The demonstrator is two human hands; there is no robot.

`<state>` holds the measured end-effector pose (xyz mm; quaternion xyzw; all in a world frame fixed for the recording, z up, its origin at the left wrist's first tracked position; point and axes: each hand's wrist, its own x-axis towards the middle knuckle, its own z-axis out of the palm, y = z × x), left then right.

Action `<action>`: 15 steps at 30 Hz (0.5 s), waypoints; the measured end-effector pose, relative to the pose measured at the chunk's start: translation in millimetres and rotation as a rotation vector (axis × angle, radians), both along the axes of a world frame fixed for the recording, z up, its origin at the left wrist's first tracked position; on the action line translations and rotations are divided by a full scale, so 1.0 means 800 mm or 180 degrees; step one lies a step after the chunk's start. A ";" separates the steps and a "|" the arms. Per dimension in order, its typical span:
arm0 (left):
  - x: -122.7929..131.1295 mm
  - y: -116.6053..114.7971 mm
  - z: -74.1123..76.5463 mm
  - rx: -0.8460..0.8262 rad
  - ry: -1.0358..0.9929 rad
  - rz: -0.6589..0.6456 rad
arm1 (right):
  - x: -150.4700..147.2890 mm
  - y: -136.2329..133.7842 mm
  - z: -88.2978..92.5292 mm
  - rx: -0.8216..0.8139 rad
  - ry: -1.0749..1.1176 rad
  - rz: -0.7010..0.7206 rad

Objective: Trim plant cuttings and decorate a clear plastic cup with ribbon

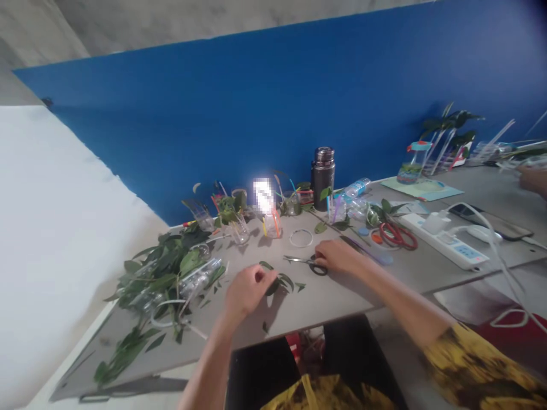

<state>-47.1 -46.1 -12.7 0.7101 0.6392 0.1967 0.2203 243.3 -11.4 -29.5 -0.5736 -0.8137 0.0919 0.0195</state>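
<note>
My left hand [248,291] is closed in a pinch over the grey table, with a dark green leaf [272,288] at the thumb and fingertips. Cut leaf pieces [287,281] lie just to its right. A pair of scissors [318,267] with black handles lies low over the tabletop, blades pointing left and slightly apart. My right hand [337,256] has its fingers closed on the handle, hiding part of it. Behind the hands sit a thin clear ring [301,238] and a clear plastic cup [272,226] with orange and yellow strips.
Leafy branches and clear bottles [200,279] crowd the table's left. A dark thermos [323,179] stands at the back. Red-handled scissors [398,236], a white power strip [444,242] and a phone [491,221] lie right. Another person's hand [534,179] shows at the right edge.
</note>
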 end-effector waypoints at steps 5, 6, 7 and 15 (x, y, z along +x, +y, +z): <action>-0.004 -0.019 -0.035 0.0280 -0.0449 0.0041 | -0.010 -0.012 0.005 -0.0007 -0.0035 -0.0106; -0.008 -0.019 -0.038 0.0428 -0.0586 0.0122 | -0.013 -0.015 0.007 0.0005 -0.0037 -0.0139; -0.011 -0.019 -0.040 0.0497 -0.0730 0.0191 | -0.017 -0.019 0.008 0.0013 -0.0040 -0.0167; -0.023 -0.026 -0.046 0.0387 -0.1656 0.0601 | -0.023 -0.038 0.005 0.0086 0.0079 -0.0061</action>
